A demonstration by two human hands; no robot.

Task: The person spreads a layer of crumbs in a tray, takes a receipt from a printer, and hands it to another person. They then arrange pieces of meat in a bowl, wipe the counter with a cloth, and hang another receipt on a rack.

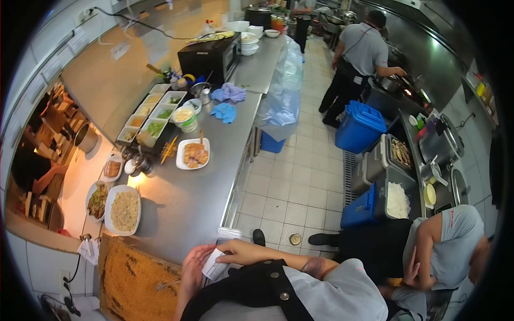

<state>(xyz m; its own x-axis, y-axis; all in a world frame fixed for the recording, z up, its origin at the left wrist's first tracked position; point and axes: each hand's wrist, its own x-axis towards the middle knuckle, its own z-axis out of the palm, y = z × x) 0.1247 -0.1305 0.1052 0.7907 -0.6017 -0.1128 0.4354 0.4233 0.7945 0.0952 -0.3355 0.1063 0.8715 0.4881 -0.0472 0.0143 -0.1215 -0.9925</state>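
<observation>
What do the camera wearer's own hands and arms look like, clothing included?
The left hand and right hand are gloveless. The right arm has a short grey sleeve and a dark, tattoo-like marking. A black strap with round metal snaps crosses the grey top. No left sleeve is discernible.

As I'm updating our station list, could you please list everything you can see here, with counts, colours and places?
Microwave: one, black, counter's far end
Cloths: two, purple and blue, mid-counter
Small food tubs: several, mostly white, counter's left
Meat dish: one, white, near the cloths
Large grain dish: one, white, near counter
Textured board: one, orange-brown, lower left
Lidded bin: one, blue, aisle's right
Rice container: one, white contents, right
Co-workers: at least three, grey tops, aisle and right
Paper slip: one, white, between the hands
Left hand: one, bare, slip's left
Right hand: one, bare, holding slip
Smaller items: too many or unclear to count
</observation>
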